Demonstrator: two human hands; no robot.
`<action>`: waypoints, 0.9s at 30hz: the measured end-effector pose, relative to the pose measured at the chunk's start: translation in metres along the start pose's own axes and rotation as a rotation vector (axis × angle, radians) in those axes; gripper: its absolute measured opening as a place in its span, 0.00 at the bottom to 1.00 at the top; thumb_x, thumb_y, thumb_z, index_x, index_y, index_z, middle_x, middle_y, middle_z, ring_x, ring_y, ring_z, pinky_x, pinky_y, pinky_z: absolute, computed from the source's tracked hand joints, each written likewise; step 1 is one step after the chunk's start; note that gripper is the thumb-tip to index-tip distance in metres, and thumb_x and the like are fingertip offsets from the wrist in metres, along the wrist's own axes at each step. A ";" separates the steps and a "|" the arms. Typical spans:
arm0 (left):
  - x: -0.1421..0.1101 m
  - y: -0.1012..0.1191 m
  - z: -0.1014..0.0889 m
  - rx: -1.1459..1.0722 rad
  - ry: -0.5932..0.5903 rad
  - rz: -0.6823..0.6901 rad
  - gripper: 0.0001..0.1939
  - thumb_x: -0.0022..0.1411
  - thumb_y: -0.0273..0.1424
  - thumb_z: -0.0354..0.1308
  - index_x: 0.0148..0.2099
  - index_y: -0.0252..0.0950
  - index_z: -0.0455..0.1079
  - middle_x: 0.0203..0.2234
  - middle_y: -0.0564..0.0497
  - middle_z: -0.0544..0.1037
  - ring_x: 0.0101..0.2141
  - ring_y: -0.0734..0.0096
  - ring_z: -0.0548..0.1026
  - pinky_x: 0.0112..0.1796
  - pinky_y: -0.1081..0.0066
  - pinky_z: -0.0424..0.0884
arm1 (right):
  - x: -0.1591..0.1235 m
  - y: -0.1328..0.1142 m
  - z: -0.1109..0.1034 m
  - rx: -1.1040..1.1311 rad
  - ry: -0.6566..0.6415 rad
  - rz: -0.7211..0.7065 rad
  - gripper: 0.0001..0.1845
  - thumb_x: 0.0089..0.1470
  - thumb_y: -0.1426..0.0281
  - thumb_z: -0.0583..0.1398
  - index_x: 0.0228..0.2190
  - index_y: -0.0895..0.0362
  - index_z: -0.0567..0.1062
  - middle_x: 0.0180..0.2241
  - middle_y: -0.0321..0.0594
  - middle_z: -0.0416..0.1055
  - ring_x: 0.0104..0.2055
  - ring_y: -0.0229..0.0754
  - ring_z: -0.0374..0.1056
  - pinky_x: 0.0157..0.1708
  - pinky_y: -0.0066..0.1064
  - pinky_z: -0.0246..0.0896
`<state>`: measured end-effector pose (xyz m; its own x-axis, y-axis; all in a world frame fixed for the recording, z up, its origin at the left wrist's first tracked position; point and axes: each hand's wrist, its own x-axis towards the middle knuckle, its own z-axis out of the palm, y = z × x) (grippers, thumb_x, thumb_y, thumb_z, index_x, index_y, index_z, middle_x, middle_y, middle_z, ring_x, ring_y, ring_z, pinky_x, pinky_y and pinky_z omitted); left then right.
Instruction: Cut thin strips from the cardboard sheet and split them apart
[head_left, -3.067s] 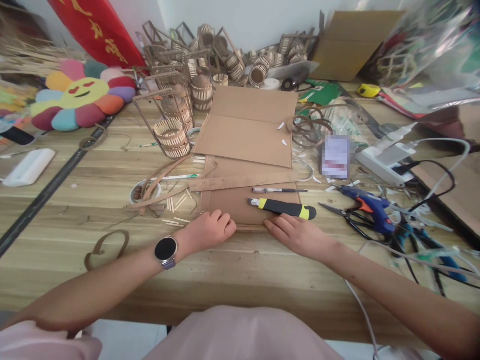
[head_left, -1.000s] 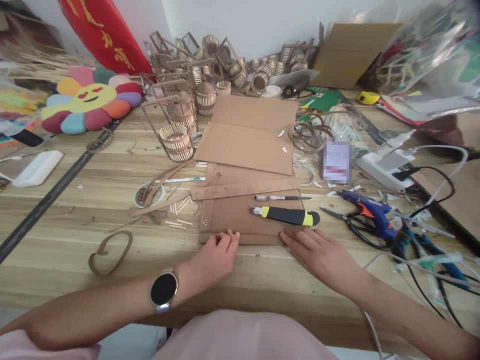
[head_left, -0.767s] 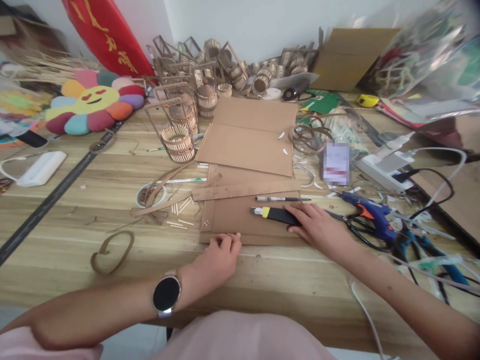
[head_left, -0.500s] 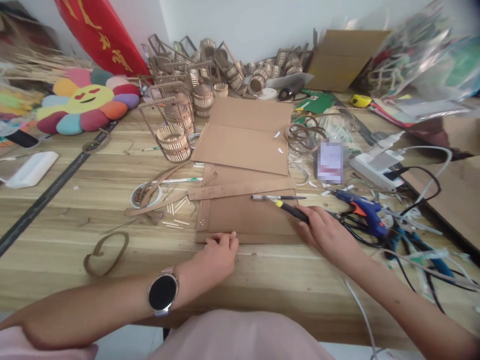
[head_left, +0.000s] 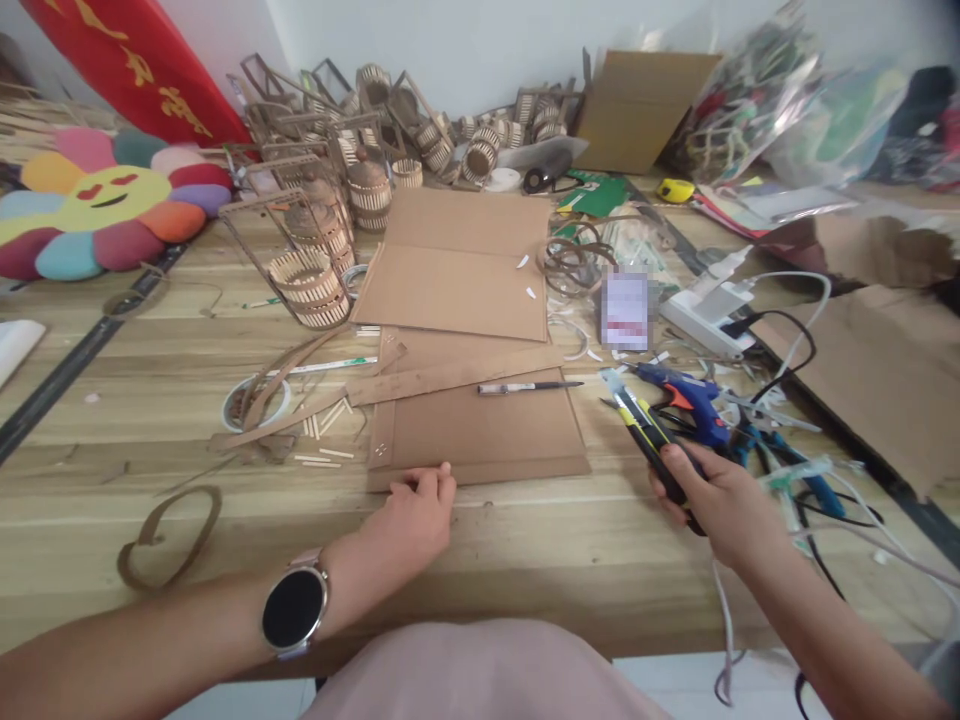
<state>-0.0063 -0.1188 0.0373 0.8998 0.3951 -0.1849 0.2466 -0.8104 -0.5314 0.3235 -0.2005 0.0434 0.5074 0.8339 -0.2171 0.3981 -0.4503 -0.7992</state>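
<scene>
Being gripped by the right hand [head_left: 739,505], the knife [head_left: 651,436] is off the cardboard [head_left: 480,435]; the left hand's [head_left: 412,515] grip can't be told.

Utility knife [head_left: 651,440] lifted off cardboard, right-hand held

Matt brown cardboard [head_left: 487,430] lies on smooth wooden tabletop [head_left: 525,560] – watch face [head_left: 294,608] glossy black.

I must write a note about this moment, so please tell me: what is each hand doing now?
Left hand: fingers curled, resting at the near edge of the cardboard; nothing seen in it.
Right hand: closed around the utility knife.
</scene>
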 end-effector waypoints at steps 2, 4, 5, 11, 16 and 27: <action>-0.002 0.002 0.002 0.006 0.009 0.006 0.25 0.55 0.16 0.56 0.56 0.23 0.72 0.40 0.32 0.78 0.32 0.60 0.77 0.20 0.71 0.74 | 0.001 0.006 -0.006 0.079 -0.020 0.144 0.28 0.47 0.40 0.56 0.22 0.53 0.66 0.15 0.32 0.65 0.11 0.32 0.54 0.10 0.26 0.47; -0.004 0.003 0.006 0.012 0.013 0.012 0.25 0.54 0.16 0.56 0.56 0.22 0.72 0.41 0.31 0.78 0.32 0.60 0.76 0.20 0.72 0.73 | 0.000 0.010 -0.014 0.093 -0.100 0.247 0.31 0.45 0.38 0.56 0.20 0.53 0.64 0.14 0.31 0.64 0.10 0.31 0.52 0.10 0.25 0.45; -0.004 0.003 0.008 0.011 0.011 0.015 0.25 0.54 0.15 0.56 0.56 0.22 0.72 0.42 0.30 0.77 0.33 0.60 0.77 0.20 0.72 0.73 | -0.002 0.012 -0.017 0.073 -0.166 0.272 0.31 0.44 0.37 0.56 0.20 0.53 0.64 0.13 0.31 0.64 0.11 0.31 0.52 0.11 0.25 0.45; 0.013 -0.024 0.005 -0.168 -0.018 0.216 0.30 0.54 0.12 0.54 0.61 0.21 0.65 0.32 0.37 0.78 0.26 0.65 0.76 0.20 0.73 0.69 | -0.008 0.023 -0.039 -0.011 -0.260 0.170 0.38 0.42 0.41 0.63 0.48 0.53 0.71 0.21 0.33 0.71 0.19 0.37 0.63 0.18 0.28 0.60; 0.046 -0.052 0.003 -0.329 0.034 0.337 0.24 0.68 0.23 0.50 0.65 0.28 0.59 0.22 0.49 0.75 0.19 0.68 0.72 0.19 0.73 0.63 | -0.002 0.032 -0.053 -0.246 -0.276 0.052 0.40 0.42 0.49 0.66 0.55 0.50 0.69 0.36 0.40 0.78 0.24 0.41 0.69 0.23 0.33 0.68; 0.081 -0.038 0.027 -0.582 0.510 0.395 0.21 0.72 0.37 0.46 0.56 0.27 0.69 0.50 0.38 0.76 0.50 0.60 0.70 0.53 0.62 0.66 | 0.015 0.030 -0.046 -0.639 -0.213 -0.545 0.24 0.56 0.60 0.55 0.53 0.52 0.73 0.47 0.49 0.72 0.49 0.53 0.71 0.50 0.46 0.68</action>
<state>0.0474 -0.0439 0.0201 0.9754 -0.0915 0.2006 -0.0987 -0.9948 0.0261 0.3778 -0.2163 0.0416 -0.0077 0.9989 -0.0469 0.9299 -0.0101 -0.3678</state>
